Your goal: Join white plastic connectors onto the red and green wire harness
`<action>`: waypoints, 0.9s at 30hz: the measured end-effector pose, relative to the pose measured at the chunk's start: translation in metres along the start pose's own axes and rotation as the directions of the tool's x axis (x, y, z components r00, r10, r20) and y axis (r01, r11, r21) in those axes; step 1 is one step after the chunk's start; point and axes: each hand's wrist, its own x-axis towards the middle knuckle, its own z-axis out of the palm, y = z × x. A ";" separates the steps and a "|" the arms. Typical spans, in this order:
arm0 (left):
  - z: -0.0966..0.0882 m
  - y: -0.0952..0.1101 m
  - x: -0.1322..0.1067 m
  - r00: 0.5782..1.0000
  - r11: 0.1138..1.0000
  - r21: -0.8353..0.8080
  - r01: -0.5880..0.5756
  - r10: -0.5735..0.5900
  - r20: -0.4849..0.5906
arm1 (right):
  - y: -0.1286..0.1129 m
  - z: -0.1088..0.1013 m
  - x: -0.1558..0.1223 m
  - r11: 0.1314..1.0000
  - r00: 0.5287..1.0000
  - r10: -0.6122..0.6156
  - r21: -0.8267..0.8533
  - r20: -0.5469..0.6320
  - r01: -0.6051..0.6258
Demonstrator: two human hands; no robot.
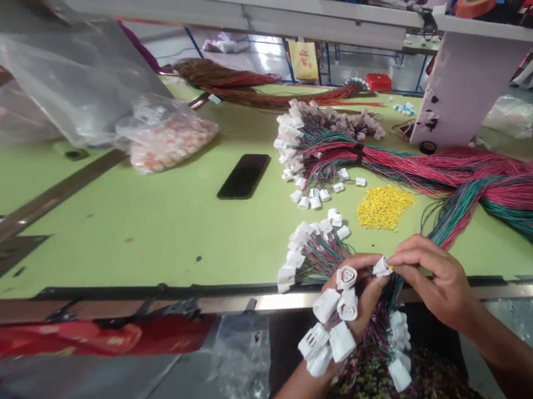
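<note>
On the near side of the yellow pile [385, 208], the person's left hand [371, 293] pinches a small white connector [381, 267] between thumb and finger. The right hand [444, 279], fingertips together, pinches a tiny yellow piece [391, 267] at the connector's end. Beyond the pile stretches a wire bundle [422, 162]; a black phone [243, 177] lies to the pile's left.

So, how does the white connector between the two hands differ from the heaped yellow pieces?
The white connector is held up in the left hand; the yellow pieces lie loose on the green table. The connector is white, the pieces yellow. Each yellow piece is much smaller than the connector.
</note>
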 end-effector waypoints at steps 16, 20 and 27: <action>-0.002 -0.015 0.004 0.975 0.966 0.133 -0.222 0.222 0.020 | 0.004 -0.007 0.002 0.990 0.988 0.124 0.058 0.096 -0.130; -0.004 -0.010 0.005 0.964 0.951 0.160 -0.265 0.259 0.054 | 0.004 -0.012 0.006 0.979 0.974 0.166 0.091 0.154 -0.182; -0.005 0.000 0.007 0.966 0.941 0.241 -0.238 0.202 0.163 | 0.009 -0.016 0.011 0.854 0.881 0.386 0.255 0.273 -0.453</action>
